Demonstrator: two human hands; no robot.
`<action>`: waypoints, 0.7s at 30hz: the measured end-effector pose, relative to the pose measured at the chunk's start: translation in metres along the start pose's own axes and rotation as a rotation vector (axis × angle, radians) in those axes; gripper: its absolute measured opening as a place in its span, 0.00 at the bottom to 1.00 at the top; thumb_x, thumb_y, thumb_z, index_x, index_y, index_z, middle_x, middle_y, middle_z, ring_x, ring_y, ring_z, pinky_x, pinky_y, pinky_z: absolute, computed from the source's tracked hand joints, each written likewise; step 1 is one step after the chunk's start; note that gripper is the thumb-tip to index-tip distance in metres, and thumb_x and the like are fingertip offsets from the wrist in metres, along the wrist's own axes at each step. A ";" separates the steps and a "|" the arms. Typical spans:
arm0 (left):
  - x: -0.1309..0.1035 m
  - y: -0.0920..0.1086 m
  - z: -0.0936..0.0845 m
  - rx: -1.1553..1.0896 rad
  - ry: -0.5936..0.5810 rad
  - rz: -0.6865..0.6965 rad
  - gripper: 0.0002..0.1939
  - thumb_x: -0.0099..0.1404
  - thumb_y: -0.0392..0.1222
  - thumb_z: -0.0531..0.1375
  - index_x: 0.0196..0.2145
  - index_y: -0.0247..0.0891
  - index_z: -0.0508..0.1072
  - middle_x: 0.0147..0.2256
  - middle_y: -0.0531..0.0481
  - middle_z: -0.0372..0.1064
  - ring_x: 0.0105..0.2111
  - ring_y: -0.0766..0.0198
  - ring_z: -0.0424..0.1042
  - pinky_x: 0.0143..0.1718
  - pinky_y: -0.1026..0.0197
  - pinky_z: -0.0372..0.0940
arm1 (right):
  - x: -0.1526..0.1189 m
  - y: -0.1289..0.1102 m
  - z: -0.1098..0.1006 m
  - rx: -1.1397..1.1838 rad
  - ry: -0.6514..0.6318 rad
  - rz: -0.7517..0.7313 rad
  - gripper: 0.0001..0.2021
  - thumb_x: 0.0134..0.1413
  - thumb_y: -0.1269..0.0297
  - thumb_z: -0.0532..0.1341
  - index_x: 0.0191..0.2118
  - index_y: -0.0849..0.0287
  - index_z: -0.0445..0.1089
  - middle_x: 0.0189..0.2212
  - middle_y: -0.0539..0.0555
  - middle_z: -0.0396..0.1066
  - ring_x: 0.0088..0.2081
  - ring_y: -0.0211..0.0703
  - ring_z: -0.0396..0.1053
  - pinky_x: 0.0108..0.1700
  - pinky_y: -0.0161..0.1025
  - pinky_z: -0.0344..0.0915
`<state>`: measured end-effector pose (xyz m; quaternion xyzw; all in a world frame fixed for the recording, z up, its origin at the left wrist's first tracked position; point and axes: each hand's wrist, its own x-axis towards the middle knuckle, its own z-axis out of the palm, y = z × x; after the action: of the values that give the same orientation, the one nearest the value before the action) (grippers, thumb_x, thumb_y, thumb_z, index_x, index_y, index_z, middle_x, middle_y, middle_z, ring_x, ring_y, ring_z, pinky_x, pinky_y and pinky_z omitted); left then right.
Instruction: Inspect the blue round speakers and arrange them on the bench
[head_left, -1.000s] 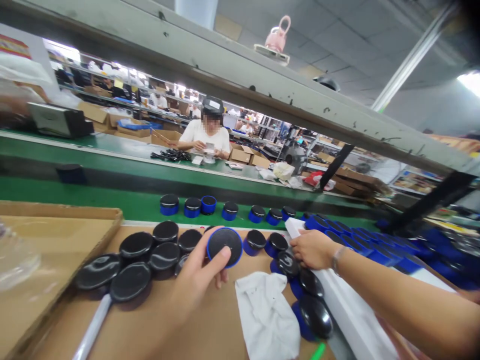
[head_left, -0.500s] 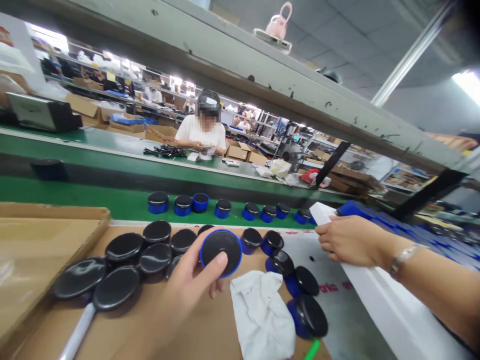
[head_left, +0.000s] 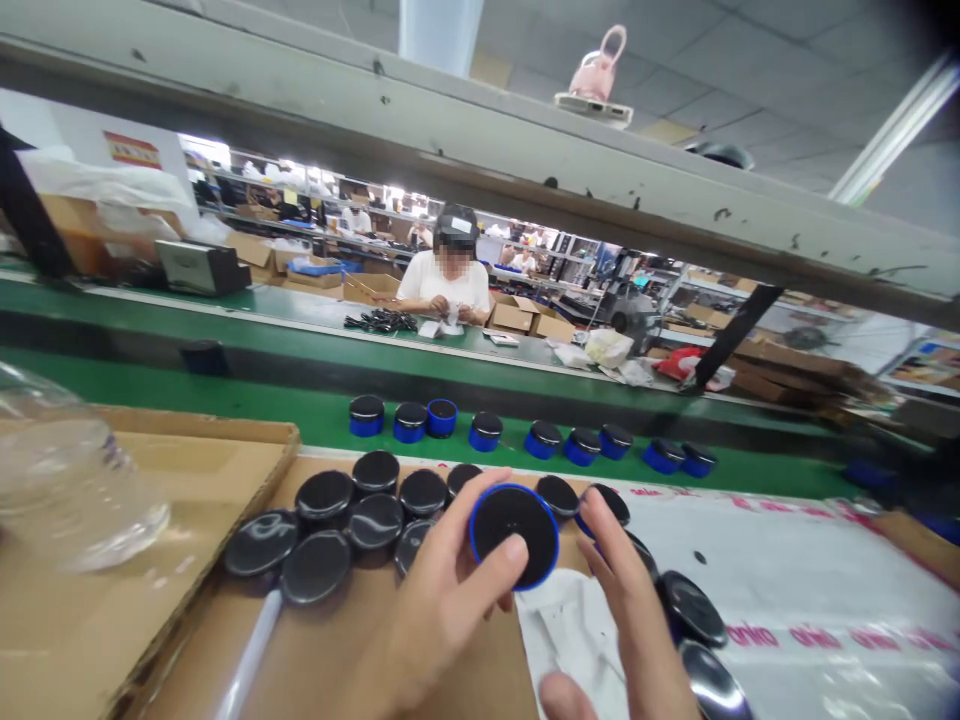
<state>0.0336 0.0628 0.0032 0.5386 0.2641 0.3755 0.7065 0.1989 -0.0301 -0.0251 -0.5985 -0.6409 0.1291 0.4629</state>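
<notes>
My left hand (head_left: 442, 620) pinched a round blue-rimmed black disc (head_left: 514, 534); right hand (head_left: 637, 625) fingers spread beside it, over white cloth (head_left: 577, 640).

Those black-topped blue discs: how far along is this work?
Nine discs already sit in a row on the green belt. The left hand holds one disc, its fingers on the rim, with the right hand beside it. A cluster waits on the cardboard.
</notes>
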 end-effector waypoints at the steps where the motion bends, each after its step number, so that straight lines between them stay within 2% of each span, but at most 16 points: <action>1: 0.000 0.000 0.000 -0.017 0.009 0.022 0.29 0.62 0.54 0.63 0.58 0.48 0.64 0.51 0.48 0.69 0.36 0.63 0.71 0.34 0.64 0.64 | 0.014 -0.002 0.016 0.005 -0.011 -0.048 0.47 0.52 0.40 0.61 0.70 0.41 0.35 0.70 0.50 0.40 0.68 0.68 0.43 0.63 0.70 0.55; 3: 0.001 0.001 0.000 -0.067 0.063 0.087 0.25 0.61 0.52 0.64 0.55 0.48 0.68 0.54 0.50 0.68 0.48 0.57 0.69 0.47 0.62 0.64 | 0.040 -0.004 0.036 -0.008 -0.059 -0.143 0.45 0.54 0.46 0.63 0.69 0.40 0.34 0.69 0.51 0.46 0.67 0.62 0.49 0.60 0.61 0.63; 4: 0.002 0.001 -0.001 -0.088 0.106 0.119 0.23 0.61 0.51 0.64 0.53 0.47 0.71 0.54 0.51 0.68 0.52 0.56 0.67 0.52 0.62 0.61 | 0.049 -0.003 0.041 -0.020 -0.077 -0.178 0.43 0.57 0.50 0.62 0.69 0.39 0.35 0.68 0.50 0.48 0.66 0.58 0.52 0.60 0.58 0.65; 5: 0.004 0.001 -0.001 -0.105 0.155 0.134 0.21 0.61 0.52 0.64 0.51 0.46 0.73 0.52 0.51 0.68 0.52 0.57 0.67 0.53 0.64 0.60 | 0.056 -0.002 0.043 -0.031 -0.095 -0.210 0.41 0.58 0.52 0.61 0.69 0.38 0.35 0.68 0.49 0.49 0.66 0.56 0.54 0.60 0.55 0.65; 6: 0.005 0.001 -0.003 -0.119 0.197 0.125 0.20 0.61 0.53 0.64 0.49 0.45 0.74 0.50 0.51 0.70 0.47 0.60 0.69 0.49 0.65 0.62 | 0.062 0.000 0.043 -0.036 -0.128 -0.246 0.41 0.59 0.50 0.60 0.69 0.38 0.34 0.68 0.50 0.49 0.66 0.55 0.54 0.60 0.54 0.64; 7: 0.007 0.000 -0.004 -0.133 0.231 0.102 0.19 0.61 0.54 0.63 0.48 0.44 0.74 0.45 0.50 0.71 0.39 0.63 0.71 0.42 0.66 0.64 | 0.068 0.003 0.040 -0.037 -0.174 -0.278 0.41 0.58 0.43 0.58 0.69 0.39 0.34 0.68 0.50 0.48 0.66 0.55 0.54 0.61 0.53 0.63; 9: 0.011 -0.001 -0.010 -0.166 0.269 0.056 0.22 0.63 0.58 0.60 0.48 0.42 0.72 0.33 0.52 0.71 0.25 0.68 0.66 0.25 0.67 0.59 | 0.083 0.009 0.034 -0.053 -0.259 -0.305 0.42 0.54 0.31 0.47 0.69 0.40 0.35 0.69 0.52 0.48 0.66 0.57 0.53 0.61 0.55 0.62; 10: 0.012 -0.001 -0.014 -0.182 0.282 0.048 0.23 0.63 0.60 0.58 0.48 0.40 0.71 0.27 0.53 0.68 0.21 0.70 0.63 0.22 0.68 0.55 | 0.095 0.012 0.032 -0.072 -0.291 -0.293 0.40 0.54 0.29 0.41 0.69 0.40 0.37 0.69 0.53 0.49 0.66 0.56 0.53 0.62 0.56 0.61; 12: 0.012 0.003 -0.024 -0.205 0.323 0.064 0.27 0.64 0.63 0.54 0.47 0.37 0.70 0.21 0.55 0.63 0.19 0.69 0.61 0.20 0.68 0.53 | 0.127 0.019 0.033 -0.135 -0.277 -0.235 0.32 0.64 0.38 0.35 0.68 0.46 0.44 0.67 0.57 0.51 0.66 0.54 0.53 0.63 0.58 0.58; 14: 0.010 0.014 -0.035 -0.244 0.406 0.119 0.29 0.63 0.65 0.52 0.48 0.37 0.70 0.19 0.55 0.63 0.18 0.68 0.61 0.20 0.68 0.54 | 0.167 0.027 0.045 -0.229 -0.312 -0.214 0.27 0.67 0.45 0.47 0.64 0.55 0.55 0.64 0.62 0.57 0.64 0.55 0.55 0.63 0.60 0.55; 16: 0.006 0.030 -0.046 -0.317 0.516 0.196 0.28 0.63 0.63 0.53 0.48 0.37 0.70 0.20 0.54 0.66 0.18 0.69 0.62 0.19 0.69 0.56 | 0.207 0.036 0.066 -0.336 -0.426 -0.243 0.24 0.61 0.50 0.60 0.57 0.58 0.64 0.61 0.61 0.60 0.62 0.57 0.57 0.62 0.61 0.54; 18: 0.002 0.048 -0.057 -0.393 0.620 0.274 0.24 0.64 0.59 0.53 0.47 0.38 0.71 0.22 0.53 0.69 0.17 0.69 0.62 0.19 0.69 0.57 | 0.239 0.043 0.093 -0.415 -0.531 -0.275 0.21 0.60 0.56 0.62 0.56 0.57 0.66 0.61 0.59 0.60 0.61 0.56 0.59 0.61 0.61 0.56; 21: -0.004 0.071 -0.075 -0.442 0.755 0.376 0.18 0.67 0.54 0.51 0.42 0.39 0.72 0.26 0.52 0.73 0.16 0.70 0.63 0.17 0.69 0.58 | 0.267 0.046 0.134 -0.475 -0.615 -0.337 0.21 0.61 0.58 0.62 0.58 0.57 0.63 0.61 0.59 0.59 0.60 0.56 0.60 0.60 0.61 0.58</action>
<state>-0.0443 0.1117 0.0497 0.2399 0.3141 0.7135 0.5785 0.1672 0.2705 -0.0130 -0.5092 -0.8499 0.0729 0.1140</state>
